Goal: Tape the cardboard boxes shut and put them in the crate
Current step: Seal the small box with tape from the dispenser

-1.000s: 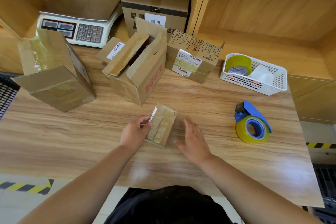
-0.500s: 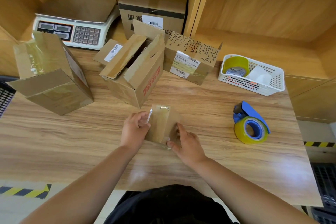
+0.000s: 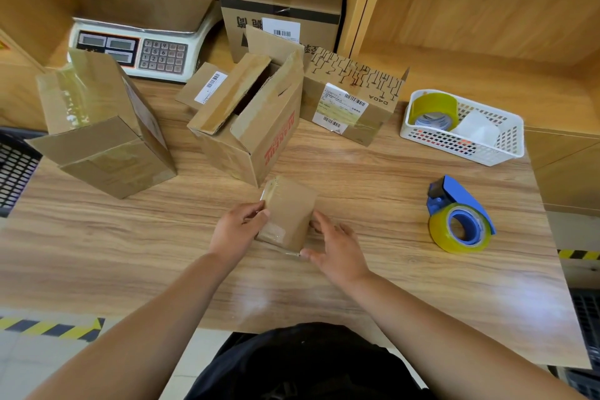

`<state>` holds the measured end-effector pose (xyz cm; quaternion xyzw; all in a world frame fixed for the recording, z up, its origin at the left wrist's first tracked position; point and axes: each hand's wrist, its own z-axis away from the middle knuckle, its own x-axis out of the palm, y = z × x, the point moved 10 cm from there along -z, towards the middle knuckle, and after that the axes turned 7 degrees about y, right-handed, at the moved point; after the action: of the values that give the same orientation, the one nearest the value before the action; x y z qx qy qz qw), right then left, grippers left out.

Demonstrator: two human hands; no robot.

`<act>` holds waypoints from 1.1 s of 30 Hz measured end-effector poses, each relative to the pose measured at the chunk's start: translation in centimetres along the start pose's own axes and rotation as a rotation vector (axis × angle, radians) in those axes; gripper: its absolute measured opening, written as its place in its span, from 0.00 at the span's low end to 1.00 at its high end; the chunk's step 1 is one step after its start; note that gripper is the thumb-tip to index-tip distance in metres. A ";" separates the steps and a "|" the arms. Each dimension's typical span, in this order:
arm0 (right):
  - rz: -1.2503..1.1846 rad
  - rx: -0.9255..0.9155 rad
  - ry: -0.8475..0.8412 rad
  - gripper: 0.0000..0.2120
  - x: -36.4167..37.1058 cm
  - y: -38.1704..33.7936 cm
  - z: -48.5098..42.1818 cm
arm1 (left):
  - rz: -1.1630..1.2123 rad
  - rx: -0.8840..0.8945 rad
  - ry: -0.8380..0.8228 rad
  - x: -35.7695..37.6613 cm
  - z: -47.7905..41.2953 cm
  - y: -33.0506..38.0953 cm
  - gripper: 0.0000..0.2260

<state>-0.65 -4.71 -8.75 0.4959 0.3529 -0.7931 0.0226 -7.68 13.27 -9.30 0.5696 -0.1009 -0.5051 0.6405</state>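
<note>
We look down on a wooden tabletop [image 3: 373, 178] that fills most of the view. At its far left stands the biggest carton, a tall box [image 3: 104, 127] with glossy tape over its top. At the left edge of the view beside it we see part of a black crate [image 3: 16, 169] with a perforated wall. Near the middle stands an open box [image 3: 259, 127] with red print on its side and its flaps up, and just right of it lies a patterned box [image 3: 354, 97] bearing shipping labels. A far box [image 3: 282, 3] stands behind them, next to a white scale [image 3: 143, 39]. At the far right a white basket [image 3: 506, 153] holds a yellow tape roll [image 3: 433, 107]. Nearer, well right of the hands, a blue tape dispenser [image 3: 461, 217] lies on the wood.

The small box [image 3: 290, 211] lies on the tabletop between the two hands, just in front of the open box. The left hand [image 3: 238, 230] grips its left edge with curled fingers and thumb. The right hand [image 3: 337, 247] is released, its fairly straight fingers touching the box's right side and its thumb at the near corner.
</note>
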 end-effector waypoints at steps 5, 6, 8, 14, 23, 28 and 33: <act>-0.122 0.120 -0.064 0.36 1.4 1.6 -0.2 | 0.016 -0.071 -0.020 0.3 -0.4 -0.6 0.09; -0.152 0.136 -0.072 0.35 1.6 1.8 -0.2 | 0.020 -0.075 -0.023 0.5 -0.4 -0.6 0.08; -0.204 0.137 -0.077 0.35 1.5 2.0 -0.1 | 0.050 -0.096 -0.044 1.2 -0.4 -0.7 0.07; -0.403 0.121 -0.037 0.30 -0.6 1.8 0.6 | 0.118 -0.199 -0.078 3.9 -0.2 -1.4 0.13; 0.023 -0.045 0.221 0.30 -4.0 1.4 1.6 | 0.033 -0.186 -0.165 8.0 0.5 -0.5 0.18; 0.197 -0.180 0.280 0.29 -4.2 0.2 1.8 | -0.348 0.213 -0.005 6.2 0.9 3.3 0.39; 0.463 -0.447 0.306 0.26 -3.4 -2.4 2.5 | -0.815 0.726 -0.030 7.2 2.6 5.4 0.49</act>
<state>-1.75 -5.41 -4.04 0.6585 0.3953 -0.5867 0.2567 -3.25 5.36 -7.16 0.7398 -0.0491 -0.6532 0.1538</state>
